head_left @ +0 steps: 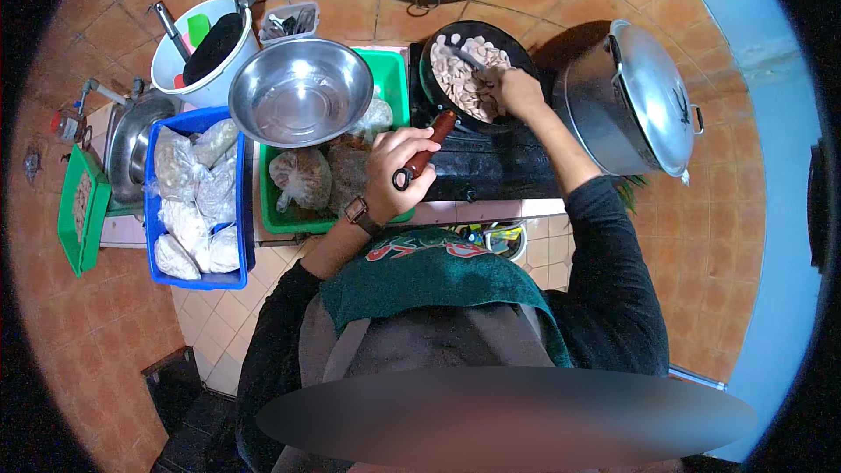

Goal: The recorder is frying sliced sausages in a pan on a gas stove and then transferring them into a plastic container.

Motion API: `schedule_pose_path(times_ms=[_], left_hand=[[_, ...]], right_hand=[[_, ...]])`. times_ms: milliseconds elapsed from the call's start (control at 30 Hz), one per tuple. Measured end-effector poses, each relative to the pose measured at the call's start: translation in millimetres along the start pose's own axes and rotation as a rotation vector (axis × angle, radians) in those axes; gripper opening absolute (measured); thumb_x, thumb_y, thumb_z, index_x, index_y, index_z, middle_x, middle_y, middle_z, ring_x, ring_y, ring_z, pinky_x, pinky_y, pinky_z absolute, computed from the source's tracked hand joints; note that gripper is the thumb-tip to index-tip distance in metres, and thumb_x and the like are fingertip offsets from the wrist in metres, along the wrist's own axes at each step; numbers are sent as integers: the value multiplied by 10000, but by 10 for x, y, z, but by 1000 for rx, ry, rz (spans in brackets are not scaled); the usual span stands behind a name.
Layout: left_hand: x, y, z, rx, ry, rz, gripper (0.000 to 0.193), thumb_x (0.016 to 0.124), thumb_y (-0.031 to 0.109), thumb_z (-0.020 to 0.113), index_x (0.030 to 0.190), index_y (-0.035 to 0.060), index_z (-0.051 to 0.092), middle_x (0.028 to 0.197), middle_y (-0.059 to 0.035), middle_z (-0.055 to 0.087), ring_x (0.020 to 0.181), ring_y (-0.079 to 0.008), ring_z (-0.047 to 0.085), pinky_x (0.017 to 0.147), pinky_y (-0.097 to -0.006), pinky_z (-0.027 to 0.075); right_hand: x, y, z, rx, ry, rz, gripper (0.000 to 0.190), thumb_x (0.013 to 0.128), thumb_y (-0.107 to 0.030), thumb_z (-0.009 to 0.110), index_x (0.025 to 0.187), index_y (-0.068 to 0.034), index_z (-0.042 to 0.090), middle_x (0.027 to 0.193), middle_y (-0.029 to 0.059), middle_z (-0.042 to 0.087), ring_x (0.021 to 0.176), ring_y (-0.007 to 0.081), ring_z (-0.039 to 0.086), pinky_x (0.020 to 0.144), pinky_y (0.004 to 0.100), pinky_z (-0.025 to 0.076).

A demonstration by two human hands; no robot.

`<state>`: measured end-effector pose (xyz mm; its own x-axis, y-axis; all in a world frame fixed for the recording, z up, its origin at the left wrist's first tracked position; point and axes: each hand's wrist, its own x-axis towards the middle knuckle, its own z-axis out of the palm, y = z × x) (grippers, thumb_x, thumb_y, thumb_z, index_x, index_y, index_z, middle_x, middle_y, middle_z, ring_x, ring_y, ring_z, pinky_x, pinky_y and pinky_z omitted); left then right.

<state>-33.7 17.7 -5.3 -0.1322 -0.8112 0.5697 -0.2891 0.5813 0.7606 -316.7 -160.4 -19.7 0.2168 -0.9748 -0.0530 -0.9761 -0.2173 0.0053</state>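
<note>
A dark frying pan (430, 95) sits on the black stove (486, 167), filled with pale, round, flat pieces of food (474, 89). My left hand (394, 171) is wrapped around the pan's reddish-brown handle (426, 150), which ends in a black hanging ring. Over the pan's right side, my right hand (519, 93) grips a metal utensil (465, 56), probably a spatula. Its far end is among the pieces; the grip is hidden by my fingers.
Right of the stove stands a large lidded metal pot (604, 98). To the left, a steel bowl (299, 95) rests above a green crate (394, 72) of bagged food. Beyond are a blue crate (244, 223) of bags, a white utensil bucket (230, 89) and a sink (125, 164).
</note>
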Motion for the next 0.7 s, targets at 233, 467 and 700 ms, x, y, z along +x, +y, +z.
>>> schedule_pose_path(times_ms=[233, 467, 700], left_hand=[[-54, -28, -15, 17, 36, -12, 317, 650, 66, 692, 965, 87, 667, 1097, -114, 667, 1014, -289, 622, 893, -399, 418], [-15, 6, -11, 22, 0, -13, 317, 651, 42, 703, 965, 63, 671, 1137, -126, 666, 1042, -274, 620, 914, -374, 408], [-54, -13, -4, 36, 28, -28, 316, 649, 40, 704, 962, 67, 673, 1144, -119, 667, 1033, -275, 621, 906, -372, 416]], right_hand=[[-779, -173, -622, -75, -142, -99, 255, 929, -220, 486, 1055, -131, 690, 938, 189, 691, 860, 382, 673, 752, 492, 540], [-315, 330, -315, -173, -51, 147, 314, 857, -156, 528, 1131, -172, 680, 961, 184, 702, 890, 369, 682, 758, 478, 552], [-764, -174, -514, -159, -182, 7, 249, 849, -164, 531, 999, -127, 727, 922, 181, 709, 887, 351, 694, 773, 473, 558]])
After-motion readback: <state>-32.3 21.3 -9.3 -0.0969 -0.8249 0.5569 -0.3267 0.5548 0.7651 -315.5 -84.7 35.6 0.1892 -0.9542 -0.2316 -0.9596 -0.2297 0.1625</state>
